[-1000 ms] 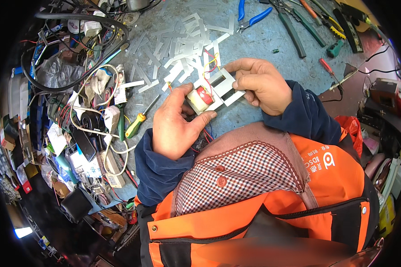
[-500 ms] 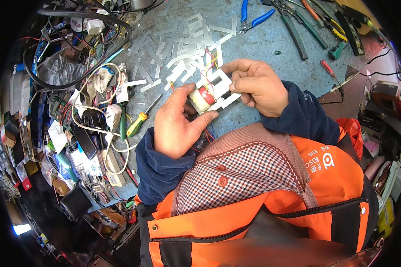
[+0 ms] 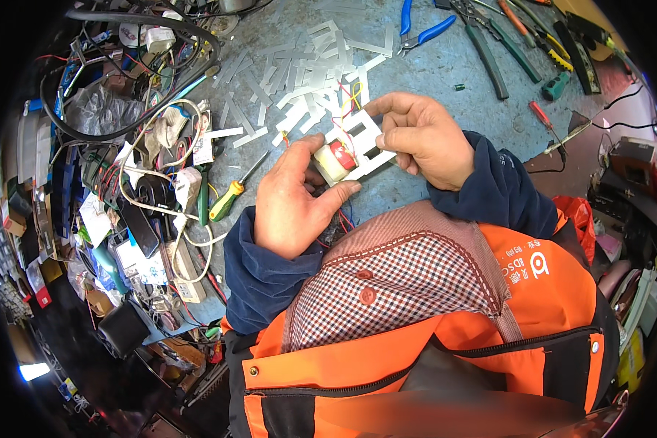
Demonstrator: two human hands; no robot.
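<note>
Between both hands is a transformer coil [image 3: 336,161] with a cream body, a red-taped middle and thin red and yellow wires. My left hand [image 3: 290,201] grips its near left side, thumb along the lower edge and fingers partly hidden behind it. My right hand [image 3: 425,139] pinches the right edge of a pale E-shaped steel lamination [image 3: 360,125], whose limbs run into the coil. Red and blue wires hang below the coil. Beyond the hands lies a loose heap of metal lamination strips [image 3: 306,80].
A green-and-yellow screwdriver [image 3: 228,201] lies left of my left hand. Blue-handled pliers [image 3: 423,33] and several other hand tools lie at the far right. Cables, a white plug [image 3: 187,186] and mixed clutter crowd the left. A red screwdriver [image 3: 541,113] lies right of my right hand.
Both hands keep the same grip on the coil and the lamination. The whole scene has shifted very slightly in the picture; little else differs.
</note>
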